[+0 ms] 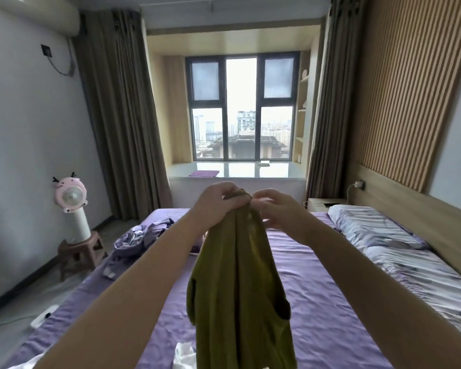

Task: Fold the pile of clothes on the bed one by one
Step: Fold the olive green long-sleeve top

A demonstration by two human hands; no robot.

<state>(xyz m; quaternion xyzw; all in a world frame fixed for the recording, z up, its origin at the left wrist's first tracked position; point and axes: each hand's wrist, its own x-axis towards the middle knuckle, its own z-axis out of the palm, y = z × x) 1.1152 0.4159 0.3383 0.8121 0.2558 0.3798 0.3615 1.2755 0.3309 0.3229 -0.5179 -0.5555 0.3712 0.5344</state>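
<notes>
Olive-green, the garment [240, 275] hung bunched from my raised hands above the purple bed [317, 288], both arms stretched forward, my left hand [218, 206] gripping its top edge while my right hand [274, 211] pinched the same edge just beside it.

A pink fan [70, 194] stands on a small brown stool [78, 253] by the left wall. Brown curtains [123, 113] flank the window [241, 107]. A purple mat [204, 173] lies on the sill; a patterned pillow [370, 226] lies at right.
</notes>
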